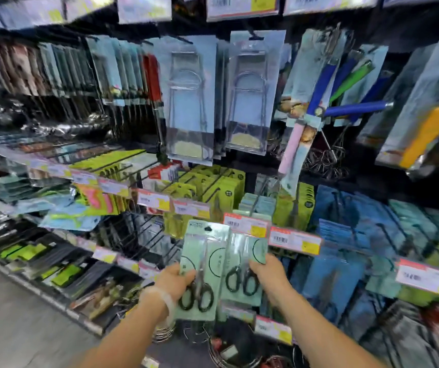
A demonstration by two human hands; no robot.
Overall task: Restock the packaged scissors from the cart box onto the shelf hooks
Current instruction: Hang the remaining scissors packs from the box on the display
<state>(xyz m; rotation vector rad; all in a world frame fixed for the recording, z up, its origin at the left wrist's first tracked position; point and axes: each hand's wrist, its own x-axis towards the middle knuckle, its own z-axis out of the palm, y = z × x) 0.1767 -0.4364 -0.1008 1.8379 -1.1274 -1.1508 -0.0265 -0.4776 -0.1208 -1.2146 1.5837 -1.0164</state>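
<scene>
Both hands are raised in front of the hook shelves, each holding one pack of scissors. My left hand [175, 284] grips a pale green card [204, 251] with black-handled scissors sealed in clear plastic, held upright by its lower left edge. My right hand [267, 274] grips a second, matching scissors pack [242, 258] by its right edge, just right of the first. The top of this second pack is tucked behind a red and white price tag [246, 224]. The two packs sit side by side and slightly overlap. The cart box is out of view.
Rows of peg hooks carry hanging packs: green cards [221, 189] behind the price tags, blue packs [345, 235] to the right, clear packs with wire racks [189, 102] above. Bare black hooks [138, 235] stick out to the left of my hands. Grey floor [14, 314] lies lower left.
</scene>
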